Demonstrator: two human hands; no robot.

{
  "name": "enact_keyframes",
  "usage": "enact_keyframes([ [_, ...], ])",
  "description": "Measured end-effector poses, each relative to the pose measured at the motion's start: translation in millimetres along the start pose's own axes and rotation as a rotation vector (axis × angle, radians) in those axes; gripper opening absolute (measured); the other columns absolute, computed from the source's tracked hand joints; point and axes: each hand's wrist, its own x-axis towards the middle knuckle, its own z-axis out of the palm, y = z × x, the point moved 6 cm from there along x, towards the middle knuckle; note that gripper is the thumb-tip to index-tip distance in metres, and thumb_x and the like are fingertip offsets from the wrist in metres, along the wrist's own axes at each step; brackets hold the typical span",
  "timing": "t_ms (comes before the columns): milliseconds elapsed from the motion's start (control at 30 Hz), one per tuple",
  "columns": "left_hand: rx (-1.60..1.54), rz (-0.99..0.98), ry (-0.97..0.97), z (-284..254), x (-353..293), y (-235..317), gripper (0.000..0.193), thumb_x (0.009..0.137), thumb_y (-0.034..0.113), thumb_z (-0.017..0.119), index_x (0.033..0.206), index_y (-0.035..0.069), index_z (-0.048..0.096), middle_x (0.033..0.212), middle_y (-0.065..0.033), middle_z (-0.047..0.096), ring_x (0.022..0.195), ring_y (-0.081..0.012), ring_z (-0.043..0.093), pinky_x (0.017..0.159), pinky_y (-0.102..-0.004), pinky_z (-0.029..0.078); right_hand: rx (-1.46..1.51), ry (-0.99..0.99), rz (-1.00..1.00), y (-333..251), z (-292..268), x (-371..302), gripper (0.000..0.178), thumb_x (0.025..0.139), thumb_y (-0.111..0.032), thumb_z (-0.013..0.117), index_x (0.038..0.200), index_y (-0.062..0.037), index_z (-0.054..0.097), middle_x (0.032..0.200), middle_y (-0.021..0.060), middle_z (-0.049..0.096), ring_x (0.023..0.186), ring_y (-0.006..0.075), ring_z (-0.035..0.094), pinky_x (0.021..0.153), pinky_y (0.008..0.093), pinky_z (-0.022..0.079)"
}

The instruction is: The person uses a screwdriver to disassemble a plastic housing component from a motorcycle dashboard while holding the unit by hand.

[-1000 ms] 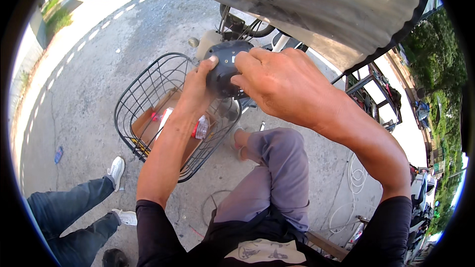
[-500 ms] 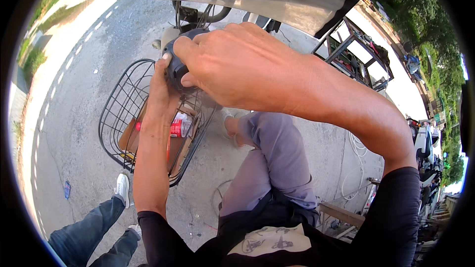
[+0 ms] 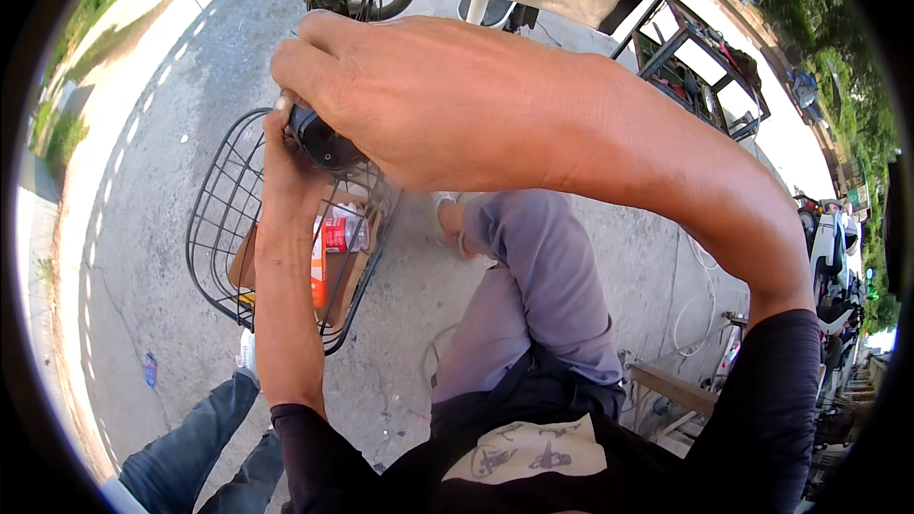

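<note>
The right hand (image 3: pixel 419 100) lies curled over a dark round part (image 3: pixel 319 141), fingers pressed together across its top, and the left hand (image 3: pixel 286 167) cups it from below, though its fingers are mostly hidden, so their grip cannot be told. The part sits above a wire basket (image 3: pixel 224 228) that holds a cardboard box (image 3: pixel 347 271) and a red-labelled bottle (image 3: pixel 335 233); it seems to touch the rim.

Wire-metal basket (image 3: pixel 221 228) — rough concrete (image 3: pixel 152 133)
</note>
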Motion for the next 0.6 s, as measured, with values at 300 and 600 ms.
enact_keyframes([
  [300, -0.037, -0.048, 0.136, -5.7, 1.6, -0.6, 0.086, 0.094, 0.070, 0.069, 0.156, 0.015, 0.045, 0.154, -0.0057, 0.055, 0.144, -0.0247, 0.053, 0.119, -0.0467, 0.048, -0.158, -0.130, -0.137, 2.3, 11.1, -2.1, 0.023, 0.087, -0.010, 0.072, 0.106, 0.0037, 0.072, 0.102, 0.0183, 0.070, 0.092, 0.0376, 0.077, 0.079, 0.0447, 0.063],
  [600, 0.304, 0.035, 0.140, -6.5, -12.1, 6.8, 0.057, 0.108, 0.036, 0.064, 0.150, 0.003, 0.045, 0.148, -0.0125, 0.059, 0.132, -0.0267, 0.062, 0.107, -0.0457, 0.058, -0.097, -0.130, -0.139, 3.6, 14.1, 2.3, 0.020, 0.079, -0.010, 0.079, 0.095, 0.0007, 0.075, 0.085, 0.0170, 0.076, 0.090, 0.0361, 0.079, 0.069, 0.0469, 0.064],
])
